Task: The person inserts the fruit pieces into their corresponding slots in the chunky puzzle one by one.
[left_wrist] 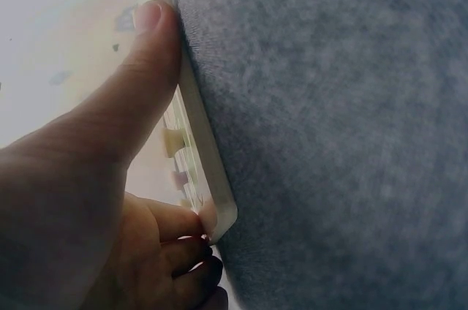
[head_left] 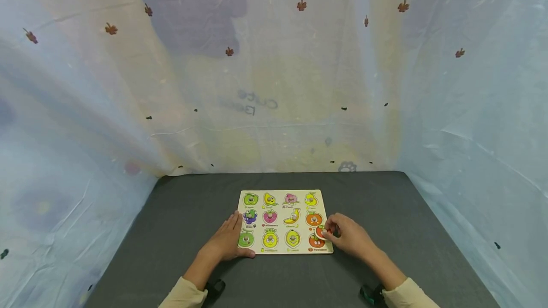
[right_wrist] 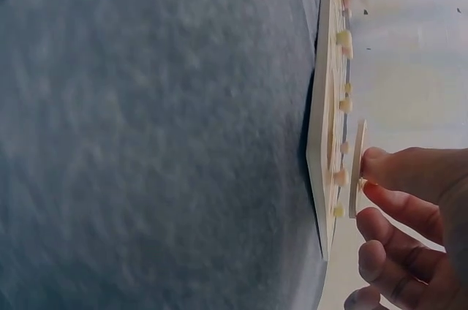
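A pale wooden fruit puzzle board (head_left: 281,252) lies on the table, with rows of knobbed fruit pieces on it. My left hand (head_left: 229,239) rests on its near left corner, thumb along the near edge and fingers along the left edge. In the left wrist view, the thumb (left_wrist: 146,69) presses the board's rim. At the board's right side, my right hand (head_left: 351,235) pinches a red fruit puzzle piece (head_left: 321,233). The right wrist view shows this thin piece (right_wrist: 357,167) on edge, tilted and raised off the board, with thumb and forefinger at its back.
The dark grey table (head_left: 282,279) surrounds the board. An orange piece (head_left: 314,218) and the persimmon picture (head_left: 317,241) are close to the held piece. A patterned curtain (head_left: 274,84) hangs behind the table and along both sides.
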Motion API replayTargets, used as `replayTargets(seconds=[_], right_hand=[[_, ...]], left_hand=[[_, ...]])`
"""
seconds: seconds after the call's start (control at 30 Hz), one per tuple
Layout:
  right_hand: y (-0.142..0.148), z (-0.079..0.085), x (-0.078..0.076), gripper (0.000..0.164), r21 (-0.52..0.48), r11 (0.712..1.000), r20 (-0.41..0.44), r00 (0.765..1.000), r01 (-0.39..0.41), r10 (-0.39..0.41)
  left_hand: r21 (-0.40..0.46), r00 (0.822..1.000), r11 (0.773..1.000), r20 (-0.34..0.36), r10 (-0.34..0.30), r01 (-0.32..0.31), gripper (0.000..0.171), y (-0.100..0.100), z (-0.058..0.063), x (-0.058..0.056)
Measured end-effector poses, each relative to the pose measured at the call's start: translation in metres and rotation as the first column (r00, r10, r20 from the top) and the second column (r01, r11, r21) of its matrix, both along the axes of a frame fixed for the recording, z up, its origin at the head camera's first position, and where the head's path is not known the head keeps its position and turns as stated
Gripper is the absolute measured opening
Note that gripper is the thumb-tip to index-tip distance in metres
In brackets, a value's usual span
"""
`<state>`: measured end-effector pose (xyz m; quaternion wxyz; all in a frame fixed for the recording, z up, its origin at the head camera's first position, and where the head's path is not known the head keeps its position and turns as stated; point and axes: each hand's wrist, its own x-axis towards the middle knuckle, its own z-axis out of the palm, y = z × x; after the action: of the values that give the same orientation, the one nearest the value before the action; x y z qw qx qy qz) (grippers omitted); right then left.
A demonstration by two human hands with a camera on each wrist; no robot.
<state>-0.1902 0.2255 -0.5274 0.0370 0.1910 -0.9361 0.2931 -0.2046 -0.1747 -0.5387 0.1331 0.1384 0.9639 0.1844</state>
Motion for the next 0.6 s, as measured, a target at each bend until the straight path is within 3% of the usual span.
replayTargets(seconds=[0.6], right_hand=[[-0.013, -0.009, 0.006, 0.017, 0.007, 0.998, 0.008, 0.998, -0.064, 0.064]], left_hand=[[-0.008, 1.000, 1.000, -0.001, -0.007, 0.007, 0.131, -0.001, -0.003, -0.002]])
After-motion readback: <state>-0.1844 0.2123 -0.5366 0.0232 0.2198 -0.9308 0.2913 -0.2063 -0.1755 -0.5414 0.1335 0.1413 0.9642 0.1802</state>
